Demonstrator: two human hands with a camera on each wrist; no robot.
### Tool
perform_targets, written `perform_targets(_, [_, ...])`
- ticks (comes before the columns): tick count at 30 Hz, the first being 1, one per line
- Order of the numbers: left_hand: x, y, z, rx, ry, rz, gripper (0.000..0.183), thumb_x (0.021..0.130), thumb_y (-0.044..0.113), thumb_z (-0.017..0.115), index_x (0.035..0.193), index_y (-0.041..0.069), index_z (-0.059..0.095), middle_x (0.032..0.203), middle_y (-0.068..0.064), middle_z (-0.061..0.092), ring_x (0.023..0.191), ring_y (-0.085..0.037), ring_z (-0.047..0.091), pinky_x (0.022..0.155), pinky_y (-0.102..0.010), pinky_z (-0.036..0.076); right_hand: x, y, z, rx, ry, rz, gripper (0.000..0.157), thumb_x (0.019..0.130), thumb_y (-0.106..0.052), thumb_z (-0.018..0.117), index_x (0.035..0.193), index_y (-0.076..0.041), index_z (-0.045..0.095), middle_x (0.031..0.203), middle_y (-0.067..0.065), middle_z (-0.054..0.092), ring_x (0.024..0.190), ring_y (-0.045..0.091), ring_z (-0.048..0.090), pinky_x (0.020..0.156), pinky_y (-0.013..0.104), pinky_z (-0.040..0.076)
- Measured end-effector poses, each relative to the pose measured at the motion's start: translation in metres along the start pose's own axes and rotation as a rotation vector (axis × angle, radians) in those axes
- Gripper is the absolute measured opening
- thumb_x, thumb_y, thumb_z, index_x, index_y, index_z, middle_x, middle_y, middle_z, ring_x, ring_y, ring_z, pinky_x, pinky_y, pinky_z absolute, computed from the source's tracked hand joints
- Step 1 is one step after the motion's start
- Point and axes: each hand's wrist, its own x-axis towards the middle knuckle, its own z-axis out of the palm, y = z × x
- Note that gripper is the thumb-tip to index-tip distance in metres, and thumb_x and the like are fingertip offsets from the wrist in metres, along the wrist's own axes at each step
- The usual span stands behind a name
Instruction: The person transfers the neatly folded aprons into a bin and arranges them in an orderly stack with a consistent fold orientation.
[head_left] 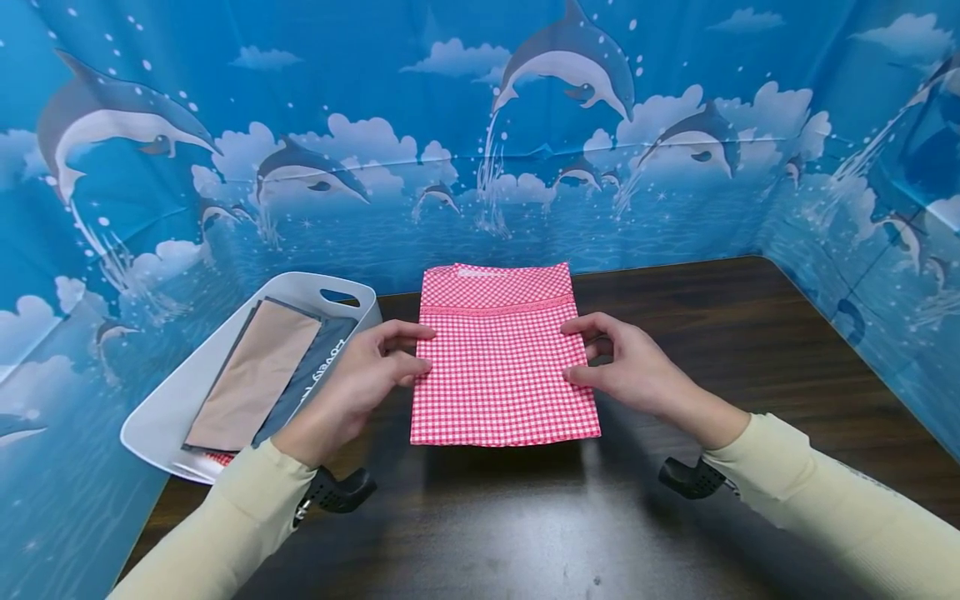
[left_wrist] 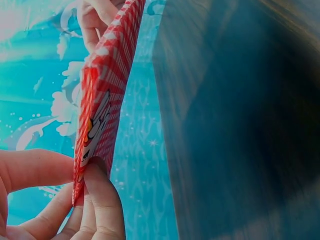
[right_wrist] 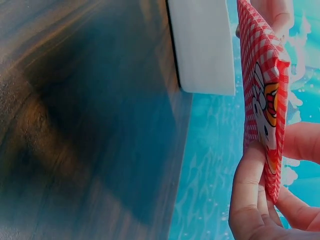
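A flat red-and-white gingham cloth pouch (head_left: pixel 498 367), with a pinkish band across its upper part, is held up over the table by both hands. My left hand (head_left: pixel 360 375) pinches its left edge between thumb and fingers. On the opposite edge my right hand (head_left: pixel 633 362) grips it the same way. Both wrist views show the pouch (left_wrist: pixel 107 85) nearly edge-on, and its far side carries a printed cartoon figure (right_wrist: pixel 265 107). In the left wrist view, left-hand fingers (left_wrist: pixel 102 200) lie on one face and the thumb on the other.
To the left stands a light grey plastic bin (head_left: pixel 161 408) with a handle hole. Inside lie a tan flat piece (head_left: pixel 255 375), a dark grey one with white lettering (head_left: pixel 318 367) and a bit of red cloth. A dolphin-print curtain (head_left: pixel 480 150) surrounds the dark wood table (head_left: pixel 750 333).
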Motion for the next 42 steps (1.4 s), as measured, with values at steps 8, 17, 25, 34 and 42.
perform_targets(8, [-0.003,-0.003,-0.005,0.031,0.023,-0.023,0.049,0.101,0.013,0.069,0.149,0.011,0.060,0.144,-0.016,0.059,0.116,-0.027,0.063,0.091,-0.030,0.058,0.003,-0.001,0.008,0.016,-0.016,-0.005,0.059,0.094,-0.014,0.082,0.148,-0.010,0.058,0.127,0.015,0.067,0.109,0.027,0.065,0.079,0.032,0.058])
perform_targets(17, [-0.008,-0.010,-0.018,0.016,0.041,-0.014,0.051,0.102,0.011,0.068,0.152,0.008,0.057,0.150,-0.019,0.056,0.114,-0.026,0.063,0.083,-0.022,0.059,0.011,-0.008,0.022,0.061,-0.043,-0.025,0.058,0.095,-0.013,0.081,0.148,-0.011,0.058,0.121,0.015,0.068,0.106,0.026,0.064,0.074,0.033,0.056])
perform_targets(25, [-0.011,-0.011,-0.032,0.013,0.064,-0.001,0.053,0.103,0.011,0.066,0.154,0.006,0.054,0.150,-0.019,0.054,0.118,-0.024,0.061,0.084,-0.019,0.058,0.017,-0.016,0.034,0.108,-0.065,-0.051,0.059,0.095,-0.011,0.081,0.148,-0.012,0.058,0.125,0.015,0.066,0.106,0.026,0.064,0.072,0.033,0.055])
perform_targets(34, [-0.016,-0.011,-0.047,0.047,0.083,0.015,0.054,0.104,0.012,0.066,0.155,0.005,0.053,0.154,-0.019,0.050,0.124,-0.026,0.057,0.087,-0.023,0.058,0.021,-0.023,0.045,0.128,-0.083,-0.077,0.060,0.095,-0.011,0.081,0.150,-0.011,0.057,0.126,0.016,0.066,0.105,0.026,0.065,0.069,0.034,0.053])
perform_targets(42, [-0.021,-0.011,-0.058,0.076,0.122,-0.012,0.053,0.105,0.015,0.066,0.156,0.008,0.054,0.156,-0.018,0.050,0.130,-0.027,0.053,0.089,-0.021,0.057,0.024,-0.030,0.053,0.142,-0.099,-0.098,0.061,0.094,-0.011,0.082,0.150,-0.012,0.057,0.126,0.014,0.067,0.106,0.025,0.066,0.070,0.034,0.054])
